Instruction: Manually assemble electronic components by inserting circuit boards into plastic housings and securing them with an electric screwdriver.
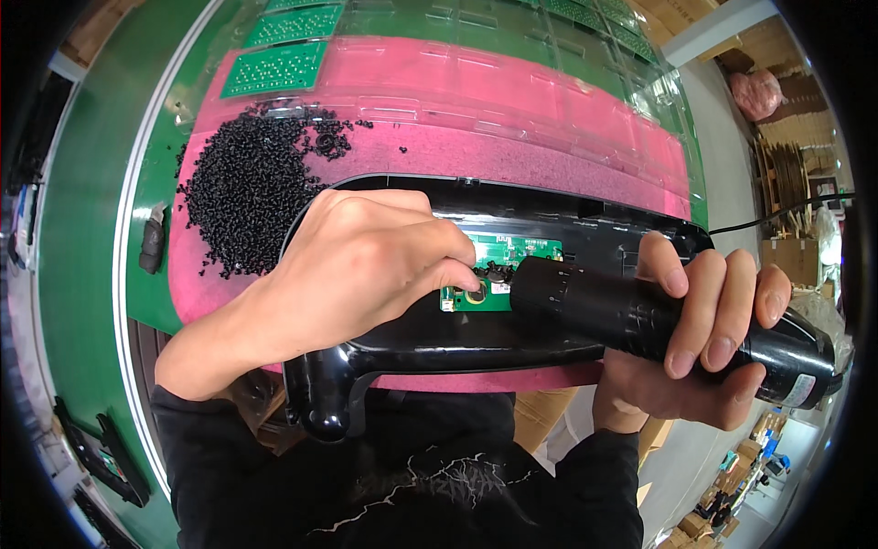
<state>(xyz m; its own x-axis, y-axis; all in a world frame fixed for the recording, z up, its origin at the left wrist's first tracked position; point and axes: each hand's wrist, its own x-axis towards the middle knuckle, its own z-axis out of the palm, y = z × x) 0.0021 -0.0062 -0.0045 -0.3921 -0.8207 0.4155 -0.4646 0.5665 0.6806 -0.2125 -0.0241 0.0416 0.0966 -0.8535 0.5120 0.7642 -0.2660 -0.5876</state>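
In front of me lies a long black plastic housing [457, 352], its hollow side up, with a green circuit board [540, 247] inside. My right hand [713, 320] is wrapped round a black electric screwdriver [604, 306], held nearly level with its front end over the board's right part. My left hand [366, 265] reaches over the housing from the left, thumb and forefinger pinched together above the board. A clump of small black screws [496, 272] shows at these fingertips, close to the screwdriver's front end. The screwdriver's tip cannot be made out clearly.
A large heap of small black screws [247, 183] covers the left of the pink mat [457, 119]. Behind it are clear plastic trays [512, 69] and green circuit boards [274, 69]. A black cable [777, 215] runs off right. A dark wrapped object [152, 242] lies left.
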